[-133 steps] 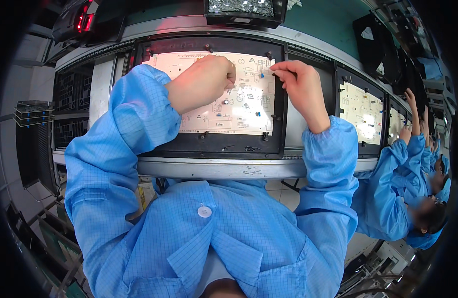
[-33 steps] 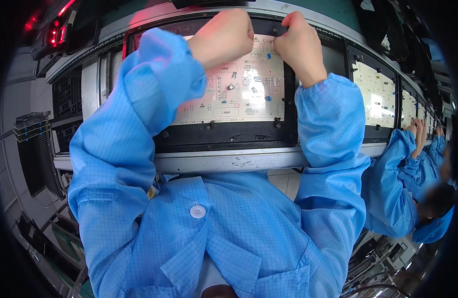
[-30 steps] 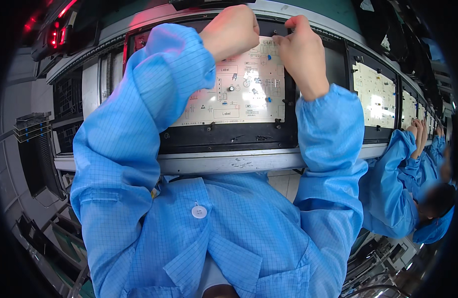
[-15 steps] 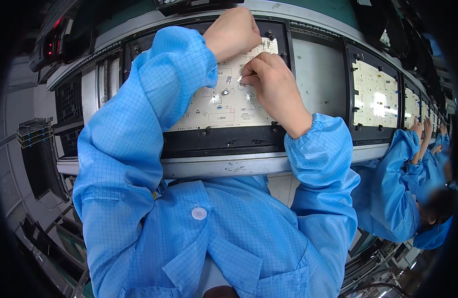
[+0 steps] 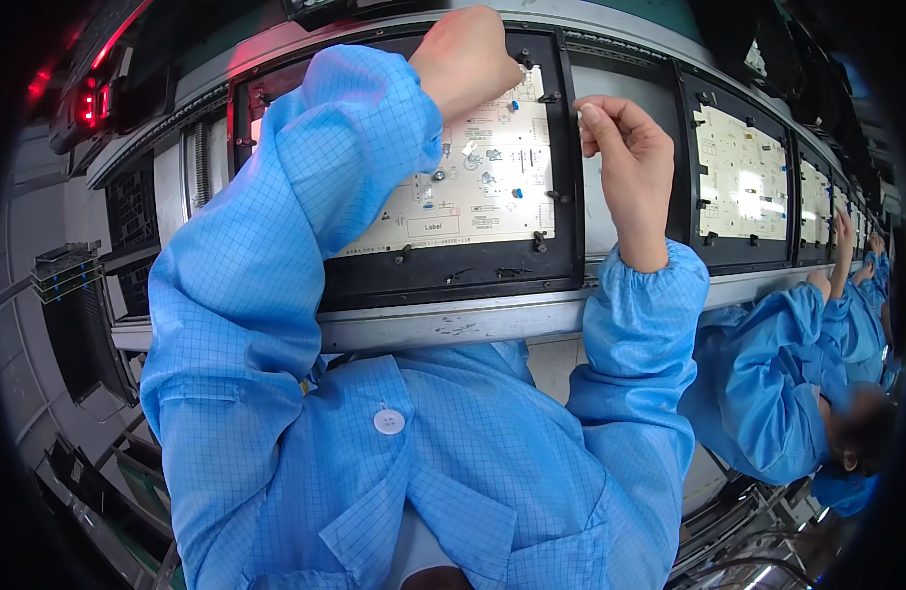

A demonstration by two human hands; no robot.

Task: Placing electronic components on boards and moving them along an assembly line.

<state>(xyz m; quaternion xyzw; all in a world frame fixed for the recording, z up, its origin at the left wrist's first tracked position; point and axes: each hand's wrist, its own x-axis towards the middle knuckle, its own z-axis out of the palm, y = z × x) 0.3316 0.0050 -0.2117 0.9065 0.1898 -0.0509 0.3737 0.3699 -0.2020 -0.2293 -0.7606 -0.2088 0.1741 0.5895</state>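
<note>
While right hand (image 5: 581,110) pinches a small white part (image 5: 580,116) beside the circuit board (image 5: 517,221), left hand (image 5: 467,59) curls above the board. Can't tell what left's holding.

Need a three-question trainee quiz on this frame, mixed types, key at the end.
1. True or false: the left hand hides part of the nearest circuit board from the camera.

2. What colour is the frame around that board?
A) green
B) black
C) white

3. What is the right hand doing, and where is it relative to that board?

Key:
1. True.
2. B.
3. Pinching a small white piece, too small to identify, to the right of the board.
</note>
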